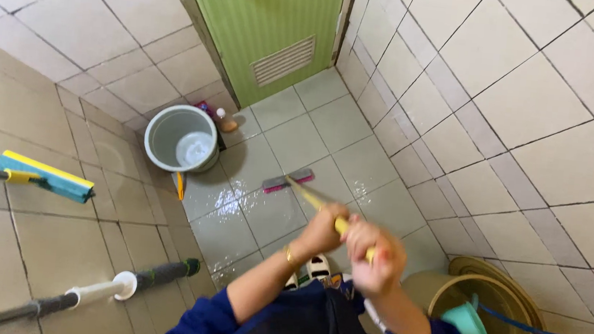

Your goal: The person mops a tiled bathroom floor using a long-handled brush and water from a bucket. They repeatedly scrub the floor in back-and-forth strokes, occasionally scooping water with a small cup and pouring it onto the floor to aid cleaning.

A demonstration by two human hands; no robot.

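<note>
On the wet tiled floor (264,207), both hands' fingers, left hand (323,229) and right hand (374,258), clamp one yellow-handled floor brush (288,181) beside one bucket (182,138).

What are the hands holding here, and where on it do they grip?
Both the left hand and the right hand grip the upper end of the yellow handle of a floor brush, whose head rests on the wet tiled floor.

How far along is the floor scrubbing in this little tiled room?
Partly done: the floor tiles by the grey bucket already shine wet. Both hands, left and right, grip the yellow handle, the brush head mid-floor. Tiles nearer the green door look drier.
</note>
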